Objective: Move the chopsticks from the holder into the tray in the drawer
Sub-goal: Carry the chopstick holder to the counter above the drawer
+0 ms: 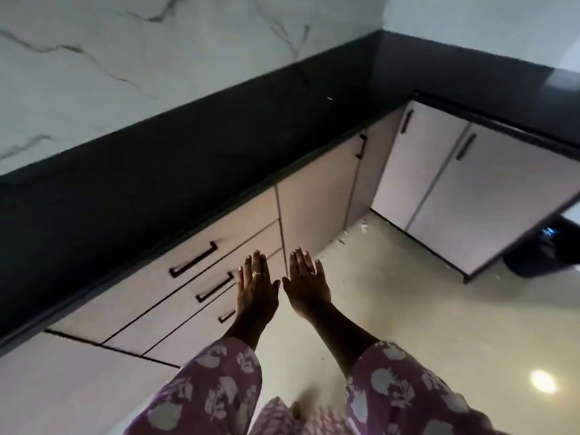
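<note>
My left hand [255, 285] and my right hand [306, 282] are stretched out side by side, palms down, fingers straight and slightly apart, holding nothing. They hover in front of a stack of pale drawers. The top drawer [150, 277] is closed and has a black bar handle [194, 258]. The middle drawer [169, 315] and bottom drawer [194, 337] are also closed. No chopsticks, holder or tray are in view.
A black countertop [175, 158] runs above the drawers and turns the corner at the right. Pale cabinet doors [317, 208] with black handles continue to the right. A marble-patterned wall [125, 58] stands behind. A glossy beige floor [423, 302] lies below; a dark object [539, 255] sits at right.
</note>
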### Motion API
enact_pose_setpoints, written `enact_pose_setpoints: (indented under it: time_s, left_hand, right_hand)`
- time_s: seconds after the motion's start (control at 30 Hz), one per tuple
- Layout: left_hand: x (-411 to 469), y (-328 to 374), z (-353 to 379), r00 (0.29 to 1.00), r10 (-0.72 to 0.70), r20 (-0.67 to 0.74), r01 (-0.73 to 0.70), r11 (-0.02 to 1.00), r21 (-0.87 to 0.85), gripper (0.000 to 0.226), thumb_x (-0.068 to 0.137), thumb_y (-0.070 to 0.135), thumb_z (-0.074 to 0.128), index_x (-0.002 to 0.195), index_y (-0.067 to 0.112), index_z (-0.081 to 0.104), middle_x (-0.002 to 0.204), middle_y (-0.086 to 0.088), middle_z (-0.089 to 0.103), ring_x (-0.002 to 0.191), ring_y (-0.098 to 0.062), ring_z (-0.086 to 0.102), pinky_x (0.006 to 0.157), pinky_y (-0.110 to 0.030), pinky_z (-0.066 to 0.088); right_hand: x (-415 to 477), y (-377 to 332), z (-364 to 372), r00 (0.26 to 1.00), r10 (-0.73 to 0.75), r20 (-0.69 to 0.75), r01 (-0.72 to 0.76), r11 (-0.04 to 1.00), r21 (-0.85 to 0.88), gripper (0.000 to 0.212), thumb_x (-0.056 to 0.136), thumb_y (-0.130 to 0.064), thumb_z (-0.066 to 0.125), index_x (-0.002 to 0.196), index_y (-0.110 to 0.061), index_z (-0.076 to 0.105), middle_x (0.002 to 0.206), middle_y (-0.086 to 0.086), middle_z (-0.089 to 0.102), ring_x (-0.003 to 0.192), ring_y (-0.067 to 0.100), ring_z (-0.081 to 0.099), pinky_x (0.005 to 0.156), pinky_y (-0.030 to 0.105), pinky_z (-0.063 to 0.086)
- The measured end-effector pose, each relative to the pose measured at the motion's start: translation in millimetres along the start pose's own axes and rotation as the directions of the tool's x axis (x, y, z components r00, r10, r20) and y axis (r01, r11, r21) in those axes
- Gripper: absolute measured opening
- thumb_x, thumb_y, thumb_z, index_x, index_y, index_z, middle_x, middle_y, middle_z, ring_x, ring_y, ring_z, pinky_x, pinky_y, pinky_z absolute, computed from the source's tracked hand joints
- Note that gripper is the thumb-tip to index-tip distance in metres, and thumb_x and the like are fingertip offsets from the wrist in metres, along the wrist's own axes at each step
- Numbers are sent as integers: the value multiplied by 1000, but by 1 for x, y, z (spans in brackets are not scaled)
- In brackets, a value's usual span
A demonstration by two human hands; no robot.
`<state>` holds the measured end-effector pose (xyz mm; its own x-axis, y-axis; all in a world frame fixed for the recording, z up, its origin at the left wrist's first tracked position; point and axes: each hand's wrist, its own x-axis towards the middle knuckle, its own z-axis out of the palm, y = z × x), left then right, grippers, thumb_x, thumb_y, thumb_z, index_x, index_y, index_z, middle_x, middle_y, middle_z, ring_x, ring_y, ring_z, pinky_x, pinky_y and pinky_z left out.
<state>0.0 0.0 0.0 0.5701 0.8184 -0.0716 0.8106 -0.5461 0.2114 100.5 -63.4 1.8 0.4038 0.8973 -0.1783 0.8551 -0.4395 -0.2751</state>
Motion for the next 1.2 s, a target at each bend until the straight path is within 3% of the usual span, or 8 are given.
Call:
enact_pose_setpoints:
  time_s: [0.3,0.43,0.6,0.77,0.87,0.97,1.07,1.2]
  left_hand:
    - [-32,95,52,878,455,148,-471,877,96,69,97,30,36,147,2,-4,157,-13,-5,145,-28,-6,116,-40,-3]
    - [-59,140,84,698,675,239,-706,704,78,67,95,26,37,147,3,2,157,-14,-1,145,-29,-2,116,-41,1]
    - [-106,214,115,473,786,397,-875,470,113,67,97,34,34,147,4,0,157,-14,-2,145,-29,-4,116,-41,0]
    - [-174,297,138,237,901,364,-969,192,157,67,76,33,72,129,-1,51,136,-19,50,126,-33,48,100,-46,41]
    - [-221,350,153,107,919,380,-989,58,139,65,72,35,73,125,1,56,132,-16,54,122,-30,53,97,-43,45]
    - [-268,399,167,94,892,443,-992,48,114,67,87,36,56,140,2,35,148,-16,34,138,-29,32,111,-42,28]
    - [-310,446,191,1,864,504,-1000,-8,15,66,97,31,35,147,2,3,157,-14,2,145,-29,1,117,-41,1]
    - [-362,504,213,-112,866,488,-994,-105,-43,65,98,31,32,147,3,-1,158,-13,-4,145,-27,-5,116,-40,-4]
  right_hand:
    - [-91,77,29,916,397,-62,-388,913,125,63,101,-35,25,148,-5,-5,159,11,-11,147,23,-12,119,41,-8]
    - [-146,108,44,789,614,-14,-598,775,205,64,102,-36,22,148,-3,-7,158,12,-14,147,25,-14,119,42,-8]
    - [-226,154,58,620,785,2,-755,596,273,64,102,-35,23,147,-1,-6,158,15,-12,147,29,-12,119,45,-6]
    - [-311,218,65,409,913,7,-860,382,338,64,102,-35,20,147,-1,-9,158,14,-15,147,26,-12,119,44,-4]
    - [-369,259,67,287,958,21,-890,258,376,64,102,-36,20,147,-2,-12,158,13,-17,147,25,-14,119,43,-5]
    - [-426,293,69,193,980,51,-909,158,386,65,102,-37,19,147,-3,-13,158,11,-17,147,23,-14,119,43,-5]
    - [-482,322,74,89,992,86,-910,46,412,65,101,-37,20,147,-3,-12,158,10,-16,147,22,-13,119,42,-6]
    - [-542,354,75,-43,990,135,-879,-101,465,65,101,-37,21,147,-3,-11,159,10,-15,148,22,-12,119,42,-5]
